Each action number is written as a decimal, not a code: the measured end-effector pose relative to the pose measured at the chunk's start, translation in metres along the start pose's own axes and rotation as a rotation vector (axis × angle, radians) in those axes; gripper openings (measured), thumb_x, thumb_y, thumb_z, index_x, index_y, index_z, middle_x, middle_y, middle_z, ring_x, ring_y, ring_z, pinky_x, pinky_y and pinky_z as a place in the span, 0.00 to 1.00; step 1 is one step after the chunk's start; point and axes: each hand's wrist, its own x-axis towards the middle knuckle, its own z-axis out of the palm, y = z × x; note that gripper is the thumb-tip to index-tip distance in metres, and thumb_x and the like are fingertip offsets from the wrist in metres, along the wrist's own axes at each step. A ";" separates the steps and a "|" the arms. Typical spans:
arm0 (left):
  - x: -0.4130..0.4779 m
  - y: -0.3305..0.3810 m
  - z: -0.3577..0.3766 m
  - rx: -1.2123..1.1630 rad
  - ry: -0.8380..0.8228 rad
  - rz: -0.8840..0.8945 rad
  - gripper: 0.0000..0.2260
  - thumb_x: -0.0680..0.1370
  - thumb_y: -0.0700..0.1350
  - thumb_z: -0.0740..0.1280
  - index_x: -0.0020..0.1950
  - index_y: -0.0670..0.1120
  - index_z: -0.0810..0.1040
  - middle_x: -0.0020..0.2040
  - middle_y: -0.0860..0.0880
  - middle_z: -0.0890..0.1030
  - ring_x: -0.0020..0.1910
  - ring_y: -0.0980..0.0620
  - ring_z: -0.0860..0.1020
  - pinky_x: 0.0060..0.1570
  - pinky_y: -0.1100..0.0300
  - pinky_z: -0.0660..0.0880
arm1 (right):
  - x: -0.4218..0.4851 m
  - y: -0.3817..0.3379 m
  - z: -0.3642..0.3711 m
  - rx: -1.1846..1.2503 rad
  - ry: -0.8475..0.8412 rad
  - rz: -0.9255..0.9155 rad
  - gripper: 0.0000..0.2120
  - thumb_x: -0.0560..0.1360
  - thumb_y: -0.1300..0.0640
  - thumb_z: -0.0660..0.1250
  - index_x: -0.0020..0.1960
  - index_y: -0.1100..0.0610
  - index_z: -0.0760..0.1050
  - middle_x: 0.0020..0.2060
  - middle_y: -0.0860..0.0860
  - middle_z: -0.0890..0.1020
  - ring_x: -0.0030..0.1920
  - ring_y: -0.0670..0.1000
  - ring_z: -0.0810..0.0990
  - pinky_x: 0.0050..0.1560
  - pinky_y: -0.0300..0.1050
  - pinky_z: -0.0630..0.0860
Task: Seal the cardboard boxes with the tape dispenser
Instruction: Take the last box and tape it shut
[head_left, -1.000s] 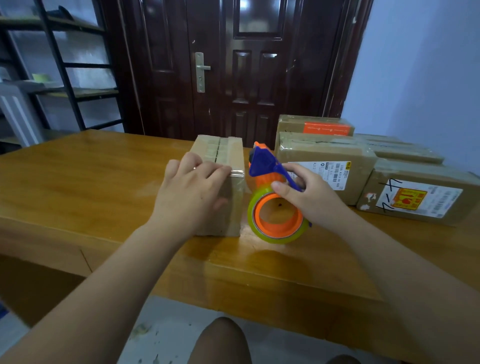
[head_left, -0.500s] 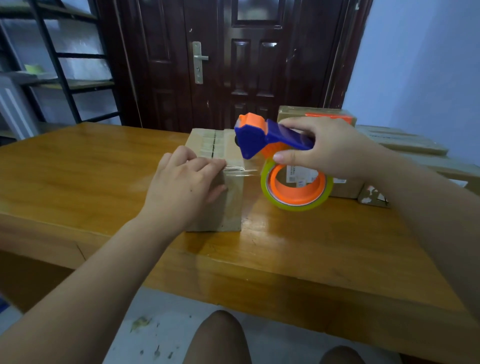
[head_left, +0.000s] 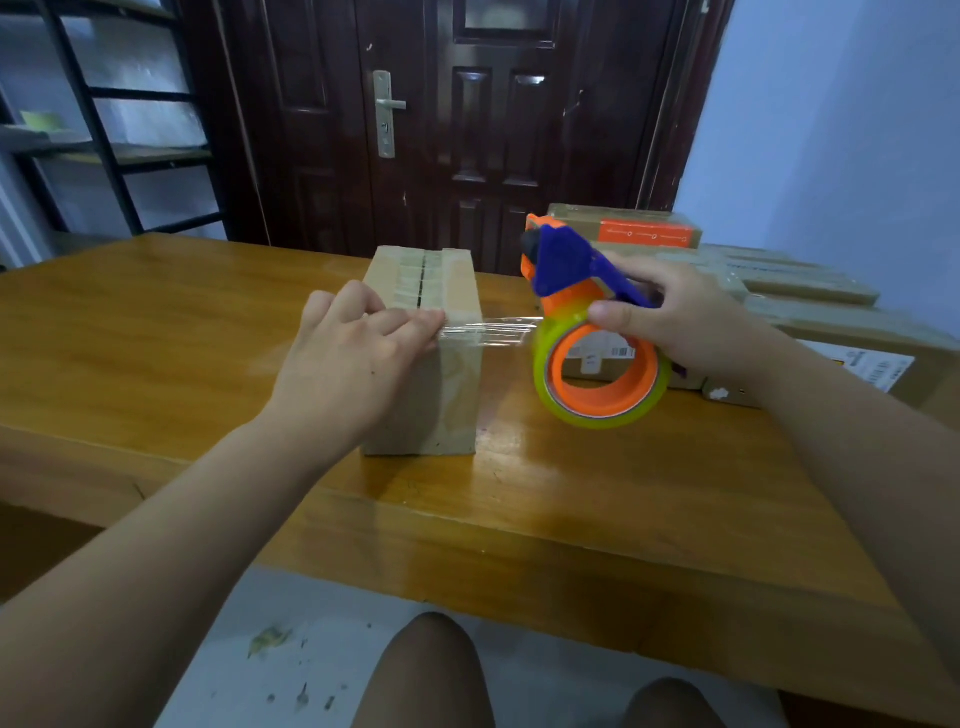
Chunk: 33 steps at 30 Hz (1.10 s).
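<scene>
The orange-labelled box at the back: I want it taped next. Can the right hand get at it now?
Probably not yet: the right hand grips the tape dispenser, whose tape strip runs to the small box. Otherwise the orange-labelled box lies unobstructed just behind.

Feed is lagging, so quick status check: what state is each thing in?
small box: on table, seam partly taped
tape dispenser: held by its handle
tape strip: stretched from box to dispenser, uncut
left hand: pressing strip onto box
right hand: gripping dispenser handle
door: shut
</scene>
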 end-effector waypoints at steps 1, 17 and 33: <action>0.000 0.000 0.000 0.005 -0.004 0.003 0.21 0.72 0.38 0.73 0.65 0.43 0.76 0.54 0.42 0.82 0.47 0.39 0.73 0.44 0.50 0.60 | -0.002 0.001 0.000 -0.055 -0.011 -0.012 0.35 0.68 0.34 0.63 0.71 0.46 0.66 0.42 0.25 0.74 0.43 0.26 0.73 0.39 0.20 0.65; 0.003 -0.001 0.002 -0.098 -0.003 -0.049 0.16 0.79 0.44 0.65 0.67 0.45 0.75 0.59 0.46 0.81 0.49 0.41 0.70 0.47 0.48 0.61 | -0.029 0.017 -0.003 -0.231 -0.043 -0.039 0.42 0.61 0.29 0.61 0.72 0.43 0.66 0.40 0.26 0.70 0.45 0.26 0.70 0.41 0.20 0.63; 0.010 0.011 -0.007 0.054 -0.043 -0.081 0.24 0.71 0.63 0.65 0.58 0.47 0.79 0.50 0.46 0.82 0.49 0.43 0.72 0.46 0.50 0.63 | -0.006 -0.016 -0.021 -0.675 -0.234 -0.144 0.35 0.72 0.34 0.62 0.75 0.42 0.58 0.62 0.46 0.77 0.48 0.45 0.68 0.43 0.42 0.65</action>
